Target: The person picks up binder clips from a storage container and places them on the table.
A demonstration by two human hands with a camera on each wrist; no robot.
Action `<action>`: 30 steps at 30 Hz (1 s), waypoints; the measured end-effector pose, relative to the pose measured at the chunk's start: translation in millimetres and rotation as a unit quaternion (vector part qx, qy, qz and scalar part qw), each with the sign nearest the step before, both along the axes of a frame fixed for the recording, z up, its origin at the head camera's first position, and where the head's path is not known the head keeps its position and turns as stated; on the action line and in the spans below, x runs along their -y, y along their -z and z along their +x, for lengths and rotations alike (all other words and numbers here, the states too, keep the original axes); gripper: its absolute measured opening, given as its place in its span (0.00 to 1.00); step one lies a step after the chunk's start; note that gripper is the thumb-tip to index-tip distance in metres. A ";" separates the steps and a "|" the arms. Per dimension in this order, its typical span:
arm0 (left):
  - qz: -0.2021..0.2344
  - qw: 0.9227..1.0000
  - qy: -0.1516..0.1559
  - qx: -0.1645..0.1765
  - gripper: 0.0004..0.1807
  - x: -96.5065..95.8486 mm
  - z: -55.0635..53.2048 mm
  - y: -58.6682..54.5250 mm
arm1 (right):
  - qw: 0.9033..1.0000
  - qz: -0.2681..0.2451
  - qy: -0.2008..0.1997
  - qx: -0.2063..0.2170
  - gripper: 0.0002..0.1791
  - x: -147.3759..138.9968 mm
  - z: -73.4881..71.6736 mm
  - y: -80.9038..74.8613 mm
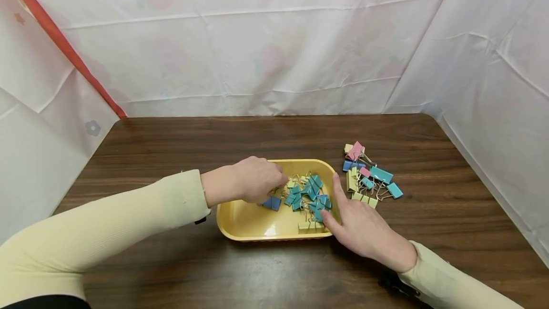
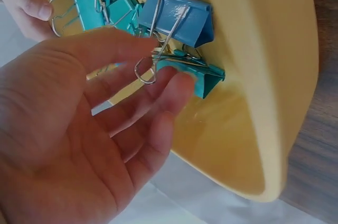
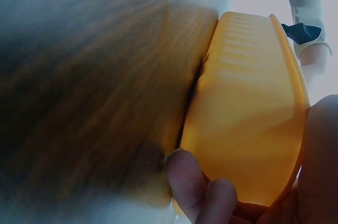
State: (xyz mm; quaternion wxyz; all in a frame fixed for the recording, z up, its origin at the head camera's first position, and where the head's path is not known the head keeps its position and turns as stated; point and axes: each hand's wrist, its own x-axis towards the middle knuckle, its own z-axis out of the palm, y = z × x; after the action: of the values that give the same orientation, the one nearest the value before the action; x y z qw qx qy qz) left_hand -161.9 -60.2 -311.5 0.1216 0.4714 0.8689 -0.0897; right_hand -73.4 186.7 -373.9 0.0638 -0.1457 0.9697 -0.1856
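My left hand (image 1: 259, 179) reaches down into a yellow plastic tray (image 1: 240, 238) among binder clips. In the left wrist view its thumb and curled fingers (image 2: 179, 89) lie around the wire handle of a blue binder clip (image 2: 177, 18), with a teal binder clip (image 2: 208, 81) right at the fingertips. I cannot tell whether they pinch the handle. My right hand (image 1: 364, 228) grips the tray's right end, thumb at the inner side; in the right wrist view bent fingers (image 3: 185, 182) press low against the outer wall. Several teal binder clips (image 1: 312, 186) and a pale yellow binder clip (image 1: 310, 227) lie inside.
On the dark wooden table (image 1: 171, 137), right of the tray, lies a loose pile of binder clips, with a pink clip (image 1: 355, 150), a teal clip (image 1: 381, 174) and a pale yellow clip (image 1: 364, 199). Pale printed curtains (image 1: 274, 51) surround the table's back and sides.
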 end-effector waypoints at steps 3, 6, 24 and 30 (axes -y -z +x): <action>-0.022 1.000 -0.005 0.000 0.10 -0.7 1.6 1.9 | 1.000 0.001 -0.002 -0.006 0.50 -0.3 0.0 0.4; -0.042 0.999 -0.006 0.003 0.11 -3.0 4.1 6.2 | 1.000 -0.001 -0.004 -0.010 0.50 -0.8 0.1 0.6; 0.002 0.992 -0.007 -0.123 0.20 -18.4 22.1 21.1 | 1.000 0.000 -0.002 -0.007 0.50 0.8 0.5 1.2; -0.032 0.992 0.007 -0.122 0.17 -19.6 22.3 21.4 | 1.000 -0.001 -0.002 -0.005 0.50 0.6 0.5 0.7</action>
State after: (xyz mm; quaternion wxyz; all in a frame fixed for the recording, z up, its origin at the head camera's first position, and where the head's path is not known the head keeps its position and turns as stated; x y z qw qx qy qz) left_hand -139.6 -40.6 -333.0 0.0289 0.4587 0.8707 -0.1751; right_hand -72.9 186.1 -374.6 0.0592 -0.1488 0.9694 -0.1861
